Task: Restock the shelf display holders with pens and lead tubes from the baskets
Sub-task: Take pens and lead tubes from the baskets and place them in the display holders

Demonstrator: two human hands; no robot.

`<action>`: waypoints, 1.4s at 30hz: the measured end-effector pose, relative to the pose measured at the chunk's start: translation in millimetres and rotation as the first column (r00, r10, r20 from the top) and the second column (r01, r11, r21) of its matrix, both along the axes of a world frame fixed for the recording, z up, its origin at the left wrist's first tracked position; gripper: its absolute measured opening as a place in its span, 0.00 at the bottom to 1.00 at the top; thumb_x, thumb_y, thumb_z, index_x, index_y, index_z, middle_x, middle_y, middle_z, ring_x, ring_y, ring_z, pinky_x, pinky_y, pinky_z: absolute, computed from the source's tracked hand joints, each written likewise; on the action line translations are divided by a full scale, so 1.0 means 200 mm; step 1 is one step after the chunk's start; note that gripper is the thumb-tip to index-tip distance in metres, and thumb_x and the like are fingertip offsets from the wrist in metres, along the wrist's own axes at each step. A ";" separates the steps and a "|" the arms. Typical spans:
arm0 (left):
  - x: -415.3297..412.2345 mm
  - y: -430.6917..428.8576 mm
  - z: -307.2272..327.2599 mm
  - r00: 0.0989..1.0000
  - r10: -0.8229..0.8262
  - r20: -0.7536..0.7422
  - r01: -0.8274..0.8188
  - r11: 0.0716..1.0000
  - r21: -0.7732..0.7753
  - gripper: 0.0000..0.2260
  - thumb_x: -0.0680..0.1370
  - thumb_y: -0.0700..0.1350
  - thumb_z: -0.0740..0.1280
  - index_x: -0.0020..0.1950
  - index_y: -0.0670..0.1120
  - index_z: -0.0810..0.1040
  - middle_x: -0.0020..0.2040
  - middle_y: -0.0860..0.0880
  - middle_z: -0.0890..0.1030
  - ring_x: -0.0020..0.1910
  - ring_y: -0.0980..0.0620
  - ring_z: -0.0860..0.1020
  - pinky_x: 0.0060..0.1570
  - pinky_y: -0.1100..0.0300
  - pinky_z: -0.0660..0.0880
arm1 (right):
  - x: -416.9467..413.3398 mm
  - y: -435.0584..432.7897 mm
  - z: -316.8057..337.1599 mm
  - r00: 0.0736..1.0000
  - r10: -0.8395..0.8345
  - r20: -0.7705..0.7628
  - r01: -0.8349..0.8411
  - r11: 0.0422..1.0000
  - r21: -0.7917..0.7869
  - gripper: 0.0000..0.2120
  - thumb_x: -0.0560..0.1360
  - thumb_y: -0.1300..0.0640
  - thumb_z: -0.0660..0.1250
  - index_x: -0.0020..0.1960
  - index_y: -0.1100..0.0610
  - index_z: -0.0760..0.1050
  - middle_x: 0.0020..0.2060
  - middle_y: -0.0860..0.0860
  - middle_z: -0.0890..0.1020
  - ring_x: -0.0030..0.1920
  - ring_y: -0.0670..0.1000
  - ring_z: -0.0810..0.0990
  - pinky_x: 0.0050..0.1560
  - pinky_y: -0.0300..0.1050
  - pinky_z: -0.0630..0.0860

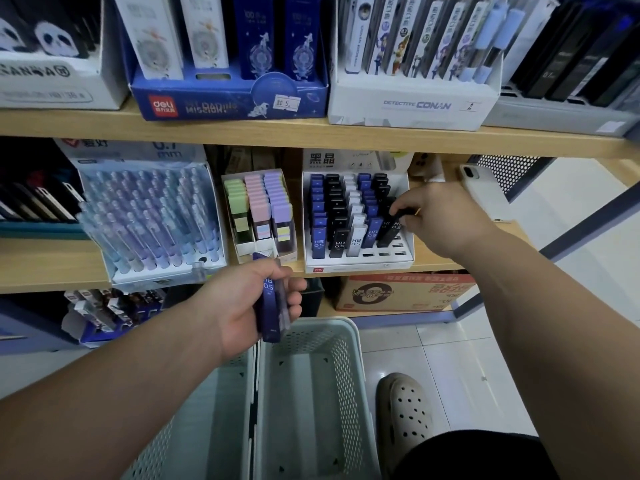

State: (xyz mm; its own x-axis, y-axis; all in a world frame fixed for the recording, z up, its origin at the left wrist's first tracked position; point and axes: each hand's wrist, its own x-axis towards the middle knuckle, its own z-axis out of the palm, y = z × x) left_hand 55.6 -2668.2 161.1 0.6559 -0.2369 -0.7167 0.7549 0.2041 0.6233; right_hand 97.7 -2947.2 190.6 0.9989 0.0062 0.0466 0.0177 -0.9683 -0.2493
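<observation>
A: L hand (256,306) is gripping a small bunch of blue lead tubes (273,303), fingers curled round them, just above the baskets (349,375). R hand (433,216) is pinching one black lead tube (391,225), tilted, at the right-most column of the lead holder (360,265) on the mid shelf (346,135).

B: Is the tube seated?

A: Can't tell. Its lower end is sitting among the front tubes and the fingers are hiding the top. I'm judging it as mid-insert.

B: How's progress looking?

A: Lead holder's back rows are looking full across all columns. Front rows are showing open slots (381,253), esp. centre and right. The pen holder (152,216) to the left is looking packed, w/ maybe a gap at the front right corner.

B: What's left?

A: I'm guessing the blue bunch in the L hand is going in next, blue columns prob. I'm not seeing loose stock in the basket parts showing, so I'm calling it late stage, though the near ends are out of view.

B: Anything else?

A: A white phone (485,192) is lying on the shelf, right of the holder.
</observation>
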 end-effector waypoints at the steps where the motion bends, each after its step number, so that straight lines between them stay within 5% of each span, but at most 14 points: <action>1: 0.00 0.00 0.00 1.000 -0.006 0.000 0.006 1.000 -0.003 0.11 0.81 0.39 0.64 0.62 0.37 0.77 0.36 0.44 0.83 0.25 0.49 0.78 0.21 0.62 0.74 | 0.00 0.00 0.00 1.000 0.013 -0.009 -0.013 1.000 -0.016 0.12 0.79 0.63 0.68 0.58 0.51 0.85 0.50 0.52 0.84 0.42 0.51 0.74 0.44 0.42 0.70; 5: 0.00 -0.02 0.00 1.000 -0.011 0.022 0.011 1.000 -0.005 0.11 0.82 0.41 0.65 0.62 0.37 0.79 0.42 0.45 0.87 0.28 0.51 0.82 0.24 0.61 0.77 | -0.01 0.01 0.00 0.999 0.027 -0.025 -0.028 0.999 -0.037 0.13 0.79 0.63 0.68 0.59 0.51 0.84 0.53 0.53 0.84 0.44 0.52 0.75 0.48 0.43 0.74; 9: 0.00 -0.03 -0.02 0.998 0.004 0.057 -0.004 1.000 -0.005 0.12 0.82 0.41 0.65 0.63 0.38 0.78 0.46 0.46 0.87 0.31 0.52 0.84 0.27 0.60 0.78 | -0.01 0.05 -0.03 0.995 -0.057 0.083 0.053 0.998 0.045 0.15 0.77 0.63 0.70 0.62 0.54 0.81 0.55 0.55 0.85 0.57 0.57 0.81 0.56 0.46 0.77; 16: -0.03 -0.05 -0.01 0.995 -0.002 0.097 0.006 0.999 -0.037 0.10 0.81 0.44 0.68 0.59 0.43 0.80 0.45 0.42 0.87 0.29 0.50 0.83 0.27 0.59 0.79 | -0.01 0.04 -0.06 0.989 -0.061 0.132 0.055 0.997 0.050 0.07 0.75 0.65 0.70 0.49 0.57 0.86 0.47 0.54 0.85 0.48 0.55 0.82 0.49 0.48 0.79; 20: -0.04 -0.05 -0.01 0.991 -0.037 0.129 0.044 0.998 -0.049 0.10 0.80 0.48 0.67 0.60 0.48 0.81 0.43 0.42 0.87 0.30 0.48 0.83 0.27 0.56 0.79 | -0.02 0.11 0.00 0.973 -0.116 0.199 0.073 0.975 0.209 0.01 0.76 0.57 0.73 0.46 0.52 0.84 0.39 0.45 0.83 0.42 0.48 0.81 0.40 0.40 0.75; 23: -0.05 -0.06 -0.02 0.977 -0.067 0.205 0.076 0.997 -0.033 0.10 0.80 0.48 0.68 0.60 0.47 0.80 0.41 0.42 0.86 0.29 0.47 0.82 0.27 0.55 0.79 | -0.07 0.24 0.03 0.999 -0.030 -0.035 0.044 0.848 0.528 0.08 0.76 0.48 0.73 0.41 0.50 0.82 0.32 0.43 0.83 0.33 0.42 0.81 0.32 0.35 0.73; 26: -0.06 -0.07 -0.02 0.951 -0.133 0.277 0.143 0.990 -0.016 0.14 0.75 0.49 0.71 0.57 0.44 0.79 0.42 0.42 0.86 0.27 0.48 0.80 0.26 0.57 0.77 | -0.13 0.35 0.01 0.909 0.243 -0.339 0.049 0.745 0.665 0.10 0.77 0.47 0.72 0.46 0.54 0.84 0.36 0.48 0.84 0.35 0.46 0.82 0.35 0.40 0.77; 30: -0.07 -0.08 0.00 0.939 -0.172 0.297 0.192 0.981 -0.040 0.16 0.71 0.50 0.72 0.53 0.42 0.78 0.44 0.40 0.86 0.27 0.48 0.80 0.26 0.57 0.76 | -0.14 0.36 0.00 0.872 0.347 -0.345 0.026 0.671 0.741 0.06 0.78 0.56 0.72 0.49 0.58 0.84 0.36 0.51 0.83 0.36 0.47 0.80 0.34 0.39 0.74; 35: -0.07 -0.07 -0.01 0.951 -0.222 0.216 0.235 0.971 -0.036 0.17 0.78 0.53 0.69 0.59 0.42 0.78 0.47 0.38 0.86 0.29 0.48 0.81 0.23 0.60 0.74 | -0.13 0.31 0.02 0.902 0.285 -0.323 0.083 0.621 0.780 0.03 0.80 0.59 0.69 0.50 0.56 0.82 0.35 0.49 0.82 0.34 0.47 0.80 0.31 0.38 0.71; 42: -0.03 -0.05 -0.04 0.980 -0.117 0.159 0.124 0.992 -0.034 0.19 0.75 0.48 0.72 0.61 0.41 0.77 0.43 0.42 0.85 0.24 0.53 0.73 0.18 0.65 0.64 | -0.12 0.21 0.08 0.911 0.256 -0.324 0.220 0.364 0.905 0.03 0.79 0.61 0.69 0.49 0.56 0.81 0.35 0.57 0.84 0.35 0.54 0.85 0.34 0.40 0.80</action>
State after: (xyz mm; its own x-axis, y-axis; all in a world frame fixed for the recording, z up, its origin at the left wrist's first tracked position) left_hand 50.1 -2678.3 154.0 0.7235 -0.3498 -0.5951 0.6697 0.1468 0.7280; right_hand 73.2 -2905.9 207.2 0.9275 0.2159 -0.3051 -0.2839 -0.1241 -0.9508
